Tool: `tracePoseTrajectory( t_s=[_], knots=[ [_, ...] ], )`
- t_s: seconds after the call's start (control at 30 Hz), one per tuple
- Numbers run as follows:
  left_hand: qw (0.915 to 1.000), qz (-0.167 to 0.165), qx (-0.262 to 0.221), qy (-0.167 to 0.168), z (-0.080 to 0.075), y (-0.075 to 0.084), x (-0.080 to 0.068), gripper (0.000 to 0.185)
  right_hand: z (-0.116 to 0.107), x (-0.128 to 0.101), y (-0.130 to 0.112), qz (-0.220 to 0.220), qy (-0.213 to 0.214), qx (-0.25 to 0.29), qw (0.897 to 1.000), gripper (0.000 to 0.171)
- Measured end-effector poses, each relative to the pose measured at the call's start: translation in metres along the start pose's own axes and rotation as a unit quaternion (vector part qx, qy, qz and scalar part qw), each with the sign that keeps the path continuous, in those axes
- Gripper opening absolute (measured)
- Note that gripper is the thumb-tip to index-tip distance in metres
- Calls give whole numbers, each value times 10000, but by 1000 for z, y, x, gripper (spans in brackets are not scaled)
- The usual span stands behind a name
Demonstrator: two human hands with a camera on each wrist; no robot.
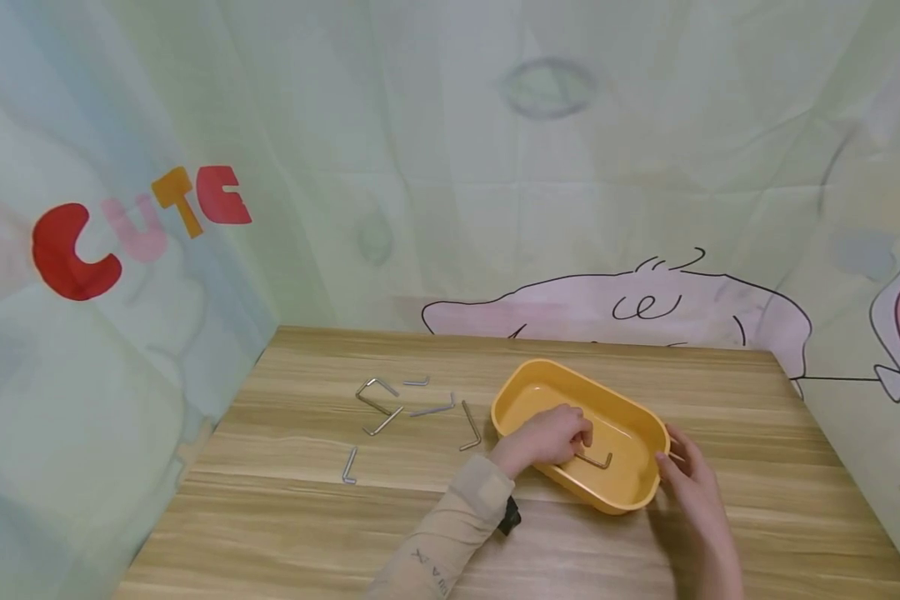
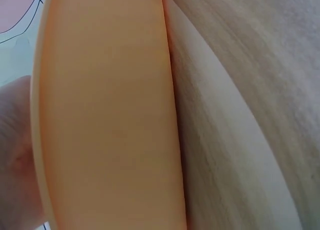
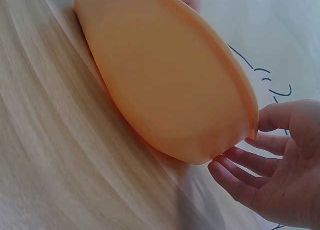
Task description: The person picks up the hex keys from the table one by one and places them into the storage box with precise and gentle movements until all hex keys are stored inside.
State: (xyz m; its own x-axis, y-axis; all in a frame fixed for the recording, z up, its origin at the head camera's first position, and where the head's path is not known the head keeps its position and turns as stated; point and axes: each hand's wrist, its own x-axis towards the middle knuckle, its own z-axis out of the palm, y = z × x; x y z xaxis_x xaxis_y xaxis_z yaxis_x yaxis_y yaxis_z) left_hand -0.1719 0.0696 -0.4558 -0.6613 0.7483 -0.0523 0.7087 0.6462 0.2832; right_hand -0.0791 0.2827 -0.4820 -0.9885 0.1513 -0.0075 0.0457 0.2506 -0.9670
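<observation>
The left hand [image 1: 551, 433] reaches over the near rim into a yellow tray [image 1: 513, 398]. Its curled fingers are at the long arm of a hex key [image 1: 607, 461] on the tray floor; the fingertips are partly hidden. In the left wrist view the tray wall [image 2: 107, 115] covers most of that hand. At the tray's right end, the right hand [image 1: 693, 483] grips the rim, its thumb [image 3: 276, 116] at the top edge and fingers spread against the outer wall. More hex keys [image 1: 470, 429] lie on the table left of the tray.
The wooden table [image 1: 270, 533] carries the loose keys, one set apart [image 1: 350, 467] nearer the front and a small one [image 1: 417, 382] farther back. Printed cloth [image 1: 390, 208] hangs behind and at both sides of the table. A dark wrist device [image 1: 509, 517] shows under the left sleeve.
</observation>
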Motion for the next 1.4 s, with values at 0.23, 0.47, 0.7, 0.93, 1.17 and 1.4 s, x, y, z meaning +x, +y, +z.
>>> tracePoseTrajectory(
  t_s=[0.23, 0.47, 0.7, 0.93, 1.17, 1.4],
  knots=[
    [9993, -47, 42, 373, 0, 2, -7, 13, 0, 1, 1, 10, -3, -57, 10000, 54],
    [9967, -225, 26, 775, 1, 3, -16, 9, -1, 2, 1, 170, -28, -209, 9996, 53],
    [9917, -312, -166, 1233, -1, 4, -29, 8, -1, 1, 0, 172, -57, -109, 9998, 54],
    [9882, -258, -216, 1492, -3, 4, -41, 8, -1, 0, 1, 13, -28, 148, 9999, 55],
    [9857, -255, -231, 1652, -6, 4, -50, 8, -1, 0, 0, 43, 33, -7, 10000, 55],
    [9860, -283, -274, 1619, -6, 3, -58, 8, 0, 0, 0, 10, -18, 173, 9998, 55]
  ],
)
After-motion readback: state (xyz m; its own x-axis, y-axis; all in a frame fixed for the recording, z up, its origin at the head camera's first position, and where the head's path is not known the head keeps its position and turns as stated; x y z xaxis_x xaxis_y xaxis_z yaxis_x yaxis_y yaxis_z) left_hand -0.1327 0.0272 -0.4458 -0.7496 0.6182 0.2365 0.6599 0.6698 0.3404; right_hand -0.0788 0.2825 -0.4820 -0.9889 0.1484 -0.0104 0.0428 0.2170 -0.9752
